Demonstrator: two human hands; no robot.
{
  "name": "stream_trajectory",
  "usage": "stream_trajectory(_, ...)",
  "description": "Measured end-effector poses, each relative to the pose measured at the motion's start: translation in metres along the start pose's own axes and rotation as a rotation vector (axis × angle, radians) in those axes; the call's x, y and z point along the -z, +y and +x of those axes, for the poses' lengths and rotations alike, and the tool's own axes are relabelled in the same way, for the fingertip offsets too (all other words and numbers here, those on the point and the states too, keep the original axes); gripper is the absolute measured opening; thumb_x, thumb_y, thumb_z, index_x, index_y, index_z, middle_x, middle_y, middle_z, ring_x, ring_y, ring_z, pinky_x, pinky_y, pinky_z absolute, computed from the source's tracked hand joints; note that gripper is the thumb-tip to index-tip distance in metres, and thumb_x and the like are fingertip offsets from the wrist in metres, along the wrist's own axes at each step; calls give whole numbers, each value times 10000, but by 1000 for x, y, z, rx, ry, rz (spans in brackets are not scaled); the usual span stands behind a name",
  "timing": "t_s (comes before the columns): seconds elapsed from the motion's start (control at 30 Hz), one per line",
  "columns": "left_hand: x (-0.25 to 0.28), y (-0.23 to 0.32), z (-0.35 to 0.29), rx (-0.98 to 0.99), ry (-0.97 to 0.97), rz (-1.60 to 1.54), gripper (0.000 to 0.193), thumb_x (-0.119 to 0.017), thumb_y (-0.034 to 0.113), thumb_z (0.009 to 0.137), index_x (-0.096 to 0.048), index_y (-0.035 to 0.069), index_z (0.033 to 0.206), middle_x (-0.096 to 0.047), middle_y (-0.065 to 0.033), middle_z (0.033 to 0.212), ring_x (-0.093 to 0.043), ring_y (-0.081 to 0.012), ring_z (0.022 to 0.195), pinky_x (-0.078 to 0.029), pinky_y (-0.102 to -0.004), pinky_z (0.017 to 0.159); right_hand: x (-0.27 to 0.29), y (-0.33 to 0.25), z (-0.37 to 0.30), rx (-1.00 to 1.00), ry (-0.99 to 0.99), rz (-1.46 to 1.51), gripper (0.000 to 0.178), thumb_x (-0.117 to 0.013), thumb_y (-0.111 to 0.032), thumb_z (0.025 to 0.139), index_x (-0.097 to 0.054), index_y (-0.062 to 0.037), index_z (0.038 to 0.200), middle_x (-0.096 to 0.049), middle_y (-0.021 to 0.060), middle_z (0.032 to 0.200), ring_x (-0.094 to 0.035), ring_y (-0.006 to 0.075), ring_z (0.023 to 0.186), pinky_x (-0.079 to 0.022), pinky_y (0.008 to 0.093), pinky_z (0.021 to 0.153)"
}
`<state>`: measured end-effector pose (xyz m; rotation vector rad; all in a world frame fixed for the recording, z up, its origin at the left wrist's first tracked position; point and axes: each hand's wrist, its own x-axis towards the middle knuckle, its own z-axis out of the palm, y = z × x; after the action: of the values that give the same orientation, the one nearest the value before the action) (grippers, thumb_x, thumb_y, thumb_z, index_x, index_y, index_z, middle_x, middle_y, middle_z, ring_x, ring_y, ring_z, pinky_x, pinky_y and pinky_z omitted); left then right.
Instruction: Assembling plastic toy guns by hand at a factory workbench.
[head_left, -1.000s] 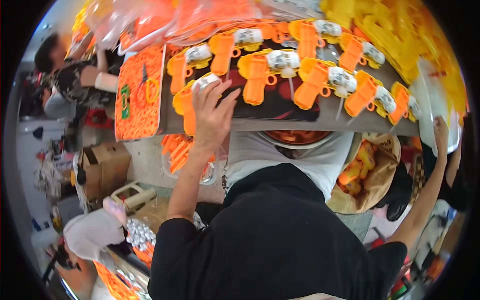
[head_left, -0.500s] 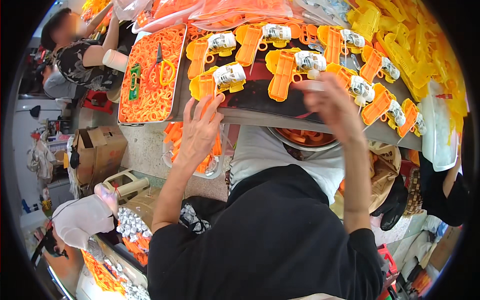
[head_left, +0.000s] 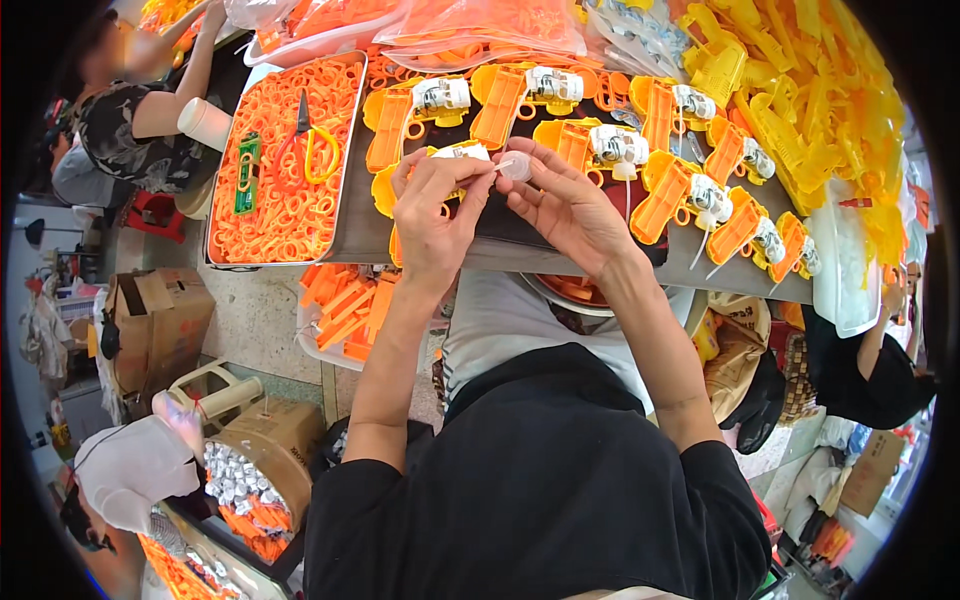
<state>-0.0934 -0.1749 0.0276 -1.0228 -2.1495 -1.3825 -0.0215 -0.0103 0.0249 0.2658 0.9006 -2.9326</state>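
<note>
Two bare hands are working close together over the worktop (head_left: 358, 225), fingertips nearly meeting. The right hand (head_left: 572, 215) is grasping a small clear round piece (head_left: 516, 166), its grip closing thumb and forefinger on it, the other fingers curling loosely. The left hand (head_left: 437, 215) is pressing thumb and index together right at the piece's left edge; whether that grip is holding any part of it, cannot tell. The clear piece is sitting between the hands, above the worktop. One orange-and-yellow toy body (head_left: 385, 190) is lying partly hidden behind the left hand. More toy bodies (head_left: 665, 208) are lying in rows beyond and to the right, carrying white patterned cylinders (head_left: 618, 146); thin white sticks (head_left: 628, 198) are jutting from some. At left, a tray (head_left: 353, 140) is holding orange rings (head_left: 285, 215), with scissors (head_left: 304, 126) and a green item (head_left: 245, 178) resting on top. Yellow parts (head_left: 800, 130) are lying heaped at upper right, near a translucent white bin (head_left: 848, 322). Below the worktop's near edge, orange strips (head_left: 350, 318) are lying left of the person's light trousers (head_left: 490, 312).
</note>
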Motion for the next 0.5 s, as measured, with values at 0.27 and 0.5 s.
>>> stream_trajectory(0.27,-1,-5,2,-44,-2,6,115,-769,81,811,-722,97,914,-689,-14,851,-634,-184,816,-401,-365,925,3,-5,-2,38,18,-159,400,-554,-200,1025,-505,11,1360,-641,112,1209,-659,188,1064,-550,287,909)
stream_trajectory(0.5,1,-3,3,-56,-62,-14,119,-771,77,804,-726,94,913,-681,-14,876,-615,-188,828,-391,-347,896,8,-3,-4,-29,28,-143,342,-582,-268,1016,-605,-4,1232,-678,72,1069,-661,134,879,-556,255,771)
